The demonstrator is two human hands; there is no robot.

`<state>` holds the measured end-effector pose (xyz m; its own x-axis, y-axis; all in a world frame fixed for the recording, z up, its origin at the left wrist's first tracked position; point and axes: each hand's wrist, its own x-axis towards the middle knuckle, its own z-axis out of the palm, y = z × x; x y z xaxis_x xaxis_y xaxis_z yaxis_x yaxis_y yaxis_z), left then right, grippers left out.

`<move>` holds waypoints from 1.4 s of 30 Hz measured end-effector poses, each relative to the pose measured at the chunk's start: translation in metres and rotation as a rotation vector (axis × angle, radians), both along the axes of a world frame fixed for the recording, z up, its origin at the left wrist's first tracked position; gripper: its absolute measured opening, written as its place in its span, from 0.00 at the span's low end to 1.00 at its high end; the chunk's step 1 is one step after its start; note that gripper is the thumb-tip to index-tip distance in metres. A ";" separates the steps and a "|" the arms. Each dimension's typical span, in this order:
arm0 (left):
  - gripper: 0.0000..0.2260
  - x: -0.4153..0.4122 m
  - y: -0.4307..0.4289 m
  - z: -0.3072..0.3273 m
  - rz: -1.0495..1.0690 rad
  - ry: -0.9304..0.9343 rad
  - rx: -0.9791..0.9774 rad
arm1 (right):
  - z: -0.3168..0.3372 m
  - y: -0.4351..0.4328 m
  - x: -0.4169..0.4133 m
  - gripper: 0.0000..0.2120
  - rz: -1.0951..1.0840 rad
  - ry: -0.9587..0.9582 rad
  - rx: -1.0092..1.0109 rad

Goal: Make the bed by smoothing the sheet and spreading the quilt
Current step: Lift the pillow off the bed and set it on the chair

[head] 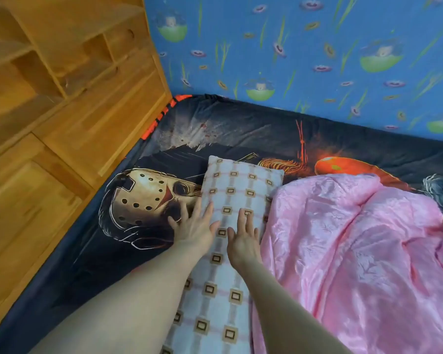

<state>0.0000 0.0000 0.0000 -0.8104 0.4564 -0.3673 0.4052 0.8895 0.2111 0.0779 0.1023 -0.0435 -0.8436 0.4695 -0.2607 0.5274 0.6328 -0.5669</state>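
On the bed, up by the corner, we've got both hands down flat: the left hand (pixel 193 226) lies with fingers spread wide across the left edge of the long checked pillow (pixel 237 186) and onto the fabric beside it, and the right hand (pixel 243 238) rests on top of the pillow with fingers straight and fairly close together, neither one gripping anything. Just to the right, touching the pillow's edge, we see the pink quilt (pixel 356 238) bunched in a crumpled heap, not yet spread. It looks glossy and satiny, so we'd judge it light, soft and slippery, likely to slide out of a loose hold; a firm pinch at an edge or two corners seems the place to take it. Underneath runs the dark sheet (pixel 241 131) with its hockey-mask print, showing creases toward the far corner; thin and limp, we'd guess, best pressed out with open palms. The bed sits tight into the corner, with blue patterned wallpaper (pixel 292 47) along the far side and a wooden cabinet (pixel 62 103) with open shelves on the left.
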 end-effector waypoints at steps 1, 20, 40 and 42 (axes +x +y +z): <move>0.26 -0.004 0.004 -0.011 0.006 -0.029 -0.008 | -0.010 0.001 -0.004 0.28 -0.003 -0.020 -0.010; 0.32 -0.046 0.022 -0.159 0.267 -0.261 0.127 | -0.134 0.040 -0.007 0.47 -0.337 -0.248 0.270; 0.24 -0.034 -0.075 -0.026 0.466 -0.050 0.263 | -0.019 -0.044 -0.027 0.26 -0.112 -0.008 0.309; 0.23 -0.033 -0.077 0.014 0.445 -0.030 0.284 | 0.019 -0.043 -0.025 0.25 -0.093 0.004 0.292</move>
